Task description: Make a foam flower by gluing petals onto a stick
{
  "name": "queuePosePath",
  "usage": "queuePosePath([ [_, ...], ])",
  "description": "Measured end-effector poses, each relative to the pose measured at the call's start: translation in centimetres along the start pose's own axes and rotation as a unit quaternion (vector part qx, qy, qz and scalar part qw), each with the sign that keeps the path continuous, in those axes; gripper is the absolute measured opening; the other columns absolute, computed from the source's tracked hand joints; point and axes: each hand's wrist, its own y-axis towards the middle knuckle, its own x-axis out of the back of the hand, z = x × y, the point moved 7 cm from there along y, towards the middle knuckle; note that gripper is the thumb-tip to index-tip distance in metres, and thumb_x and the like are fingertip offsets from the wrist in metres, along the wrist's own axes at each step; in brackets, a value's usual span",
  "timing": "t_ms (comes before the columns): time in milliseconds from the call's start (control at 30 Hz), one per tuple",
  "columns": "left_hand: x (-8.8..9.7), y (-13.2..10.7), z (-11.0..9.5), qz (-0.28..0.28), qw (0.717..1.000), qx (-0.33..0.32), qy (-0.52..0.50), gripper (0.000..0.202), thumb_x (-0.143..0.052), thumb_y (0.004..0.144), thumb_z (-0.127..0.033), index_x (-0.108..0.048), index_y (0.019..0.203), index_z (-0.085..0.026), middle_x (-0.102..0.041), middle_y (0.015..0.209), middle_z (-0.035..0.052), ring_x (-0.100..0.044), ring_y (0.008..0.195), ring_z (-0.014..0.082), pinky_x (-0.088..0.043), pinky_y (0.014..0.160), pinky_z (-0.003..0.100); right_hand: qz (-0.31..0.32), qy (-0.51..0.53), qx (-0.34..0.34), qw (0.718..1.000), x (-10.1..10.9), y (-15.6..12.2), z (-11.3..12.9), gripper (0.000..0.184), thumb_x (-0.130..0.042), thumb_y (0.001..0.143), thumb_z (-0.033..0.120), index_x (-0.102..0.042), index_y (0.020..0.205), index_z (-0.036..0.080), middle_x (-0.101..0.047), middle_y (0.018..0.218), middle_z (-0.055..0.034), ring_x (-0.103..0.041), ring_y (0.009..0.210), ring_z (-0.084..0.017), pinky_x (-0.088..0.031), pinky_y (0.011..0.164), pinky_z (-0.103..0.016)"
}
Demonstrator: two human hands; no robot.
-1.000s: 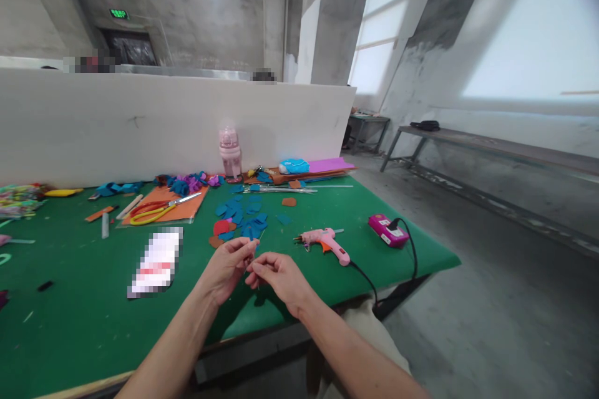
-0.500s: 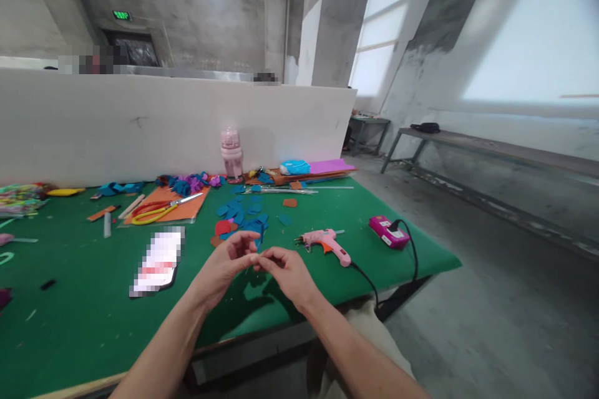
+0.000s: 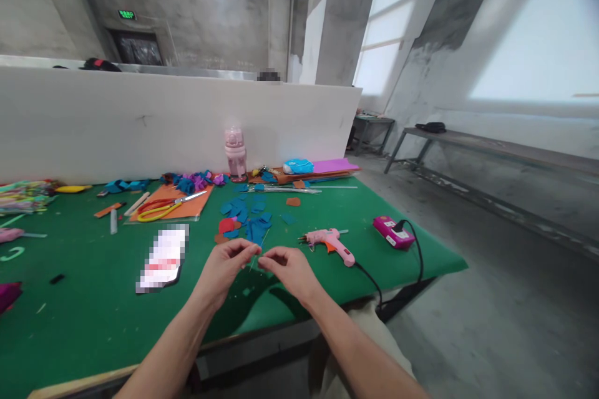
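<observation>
My left hand [image 3: 229, 267] is pinched closed on a thin, pale strand [image 3: 266, 237], perhaps a wire, slanting past its fingertips. Just to the right is my right hand [image 3: 289, 269], thumb and fingers pressed together near the left fingertips. Anything between the right fingers is too small to make out. Beyond the hands lie cut blue pieces [image 3: 256, 230] and a red piece [image 3: 226, 225]. On the right, a pink glue gun [image 3: 330, 240] rests on its side, nozzle toward my hands.
A pink power strip [image 3: 392, 232] with a black cable sits near the right edge of the green table [image 3: 103, 324]. Left lie a phone [image 3: 163, 259] and scissors [image 3: 161, 207] on orange sheets. A pink bottle [image 3: 235, 153] stands before a white partition [image 3: 187, 118].
My fingertips have drawn slightly apart, and the thin strand now shows above and below the left fingertips. The whole view has shifted a little; the tabletop things keep their places.
</observation>
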Motion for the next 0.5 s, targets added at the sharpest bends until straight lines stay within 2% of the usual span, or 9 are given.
queuePosePath([
  [67,0.4,0.0,0.0,-0.016,0.999,-0.007,0.039,0.02,-0.061,0.068,-0.034,-0.066,0.067,-0.015,-0.059,0.061,0.0012,-0.043,0.052,0.0084,-0.033,0.049,0.018,-0.063,-0.049,0.043,0.996,1.4,0.2,0.9,0.021,-0.059,0.07,0.037,-0.065,0.067,0.017,-0.062,0.064,-0.0009,-0.054,0.062,-0.013,-0.041,0.064,-0.026],
  [133,0.4,0.0,0.1,-0.011,0.997,-0.012,0.075,0.021,-0.06,0.069,-0.036,-0.066,0.067,-0.015,-0.057,0.058,0.0007,-0.043,0.05,0.0086,-0.033,0.048,0.018,-0.091,-0.039,0.059,0.993,2.2,0.2,1.5,0.021,-0.055,0.074,0.036,-0.064,0.068,0.018,-0.063,0.067,-0.0016,-0.055,0.064,-0.014,-0.042,0.064,-0.026],
  [267,-0.1,-0.2,-0.1,-0.019,0.981,-0.068,0.182,0.021,-0.056,0.072,-0.036,-0.065,0.068,-0.016,-0.057,0.055,-0.0009,-0.045,0.05,0.0098,-0.033,0.047,0.019,-0.104,0.013,0.058,0.993,2.5,0.2,2.0,0.026,-0.052,0.076,0.038,-0.063,0.067,0.017,-0.062,0.064,-0.002,-0.056,0.064,-0.014,-0.044,0.063,-0.025],
  [333,-0.3,-0.4,-0.5,-0.03,0.966,-0.106,0.236,0.021,-0.053,0.074,-0.035,-0.065,0.07,-0.017,-0.06,0.061,-0.0004,-0.049,0.054,0.0106,-0.035,0.05,0.019,-0.102,0.011,0.077,0.992,2.4,0.1,2.5,0.023,-0.054,0.075,0.038,-0.064,0.075,0.017,-0.063,0.068,-0.002,-0.056,0.067,-0.014,-0.044,0.064,-0.025],
  [400,-0.6,-0.6,-0.8,-0.034,0.952,-0.138,0.271,0.022,-0.051,0.076,-0.034,-0.065,0.072,-0.018,-0.063,0.066,0.0003,-0.051,0.057,0.011,-0.037,0.053,0.019,-0.094,-0.017,0.106,0.99,2.2,-0.1,3.1,0.023,-0.06,0.071,0.036,-0.063,0.084,0.018,-0.063,0.076,-0.0023,-0.057,0.071,-0.014,-0.044,0.067,-0.025],
  [500,-1.0,-0.8,-1.3,-0.031,0.934,-0.188,0.301,0.022,-0.049,0.078,-0.034,-0.064,0.073,-0.018,-0.064,0.07,0.002,-0.055,0.062,0.012,-0.039,0.057,0.02,-0.096,-0.089,0.151,0.98,2.0,-0.6,4.0,0.021,-0.065,0.068,0.033,-0.062,0.082,0.018,-0.063,0.078,-0.0026,-0.057,0.073,-0.015,-0.044,0.07,-0.026],
])
